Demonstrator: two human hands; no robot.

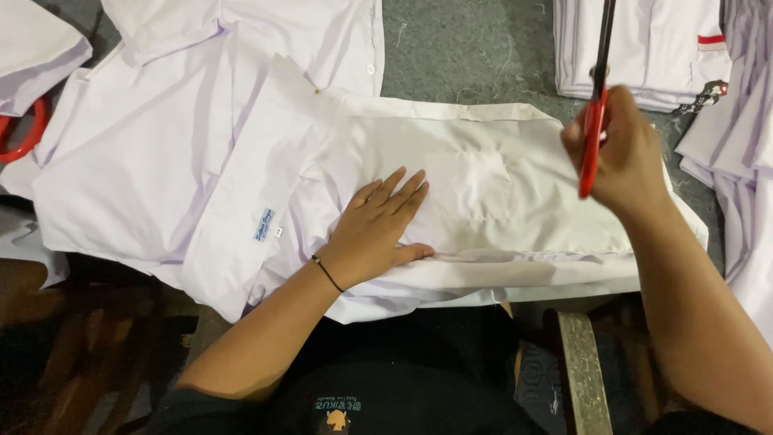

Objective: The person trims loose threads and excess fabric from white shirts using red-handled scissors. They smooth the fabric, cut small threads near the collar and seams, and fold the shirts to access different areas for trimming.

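- Far left: a red ring-shaped handle (24,133) peeking from under pale cloth, well apart from both hands.
- Left of centre: a second pale lilac shirt (145,161) spread flat beneath the worked one, with a small blue label (264,224) near its fold.
- Centre: white shirt (499,217) laid across the grey table (459,48), chest pocket facing up, lower edge hanging off the near side.
- Left hand (377,234), black band on the wrist, spread wide and pressed flat on the shirt just beside the pocket, holding nothing.
- Right of centre: right hand (626,153) raised above the shirt's right end, closed around red-handled scissors (594,121), blades pointing up and away; blade opening too blurred to tell.
- Upper right: folded shirt stack (644,48), a further pile at the edge.
- Risks, as judged: blades dropped carelessly could nick good cloth or snag the placket; loose pressure from the flat palm could let fabric slide off the near edge; fingers splayed near any cut line could get caught.
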